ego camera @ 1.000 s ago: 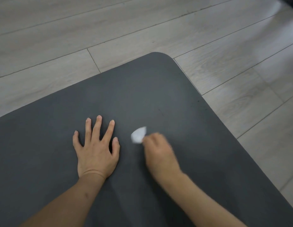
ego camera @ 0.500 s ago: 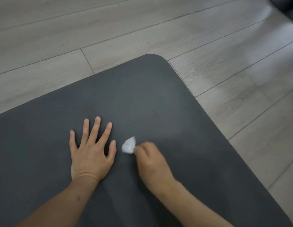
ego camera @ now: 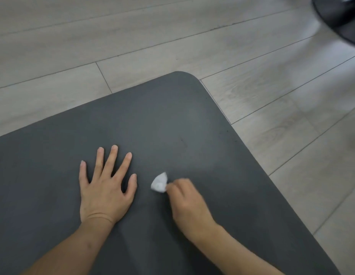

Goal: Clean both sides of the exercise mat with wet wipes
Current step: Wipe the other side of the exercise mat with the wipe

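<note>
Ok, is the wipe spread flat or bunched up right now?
Bunched up. The wipe shows only as a small crumpled white wad sticking out from the right hand, whose fingers grip it against the mat.

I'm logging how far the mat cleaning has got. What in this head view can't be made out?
- Exercise mat: cut off by the left and bottom edges; underside hidden against the floor.
- Wet wipe: mostly hidden inside the right hand, which is blurred.
- Mat under the left hand: covered by the flat palm.
- Dark object, top right: blurred, cut off by the edge, unidentifiable.
</note>
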The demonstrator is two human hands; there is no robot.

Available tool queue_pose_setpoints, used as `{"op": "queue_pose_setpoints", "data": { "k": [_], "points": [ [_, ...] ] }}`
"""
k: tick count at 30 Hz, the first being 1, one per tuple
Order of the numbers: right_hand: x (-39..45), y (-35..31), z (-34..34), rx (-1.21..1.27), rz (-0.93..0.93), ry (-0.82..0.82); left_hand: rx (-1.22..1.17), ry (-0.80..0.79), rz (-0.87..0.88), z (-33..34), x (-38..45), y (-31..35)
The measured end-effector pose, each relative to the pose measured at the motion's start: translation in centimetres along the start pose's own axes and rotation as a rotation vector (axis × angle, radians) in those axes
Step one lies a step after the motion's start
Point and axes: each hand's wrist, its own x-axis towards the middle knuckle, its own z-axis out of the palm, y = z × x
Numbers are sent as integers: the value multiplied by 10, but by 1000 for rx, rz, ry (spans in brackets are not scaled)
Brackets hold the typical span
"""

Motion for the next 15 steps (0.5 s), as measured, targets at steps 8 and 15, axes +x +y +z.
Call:
{"op": "queue_pose_setpoints", "data": {
  "k": [8,15],
  "points": [
    [76,166,-61,-226,471,242,7,-7,-7,0,1,0],
    [-5,3,-3,-20,-36,37,4,2,-2,0,0,0]
  ]
}}
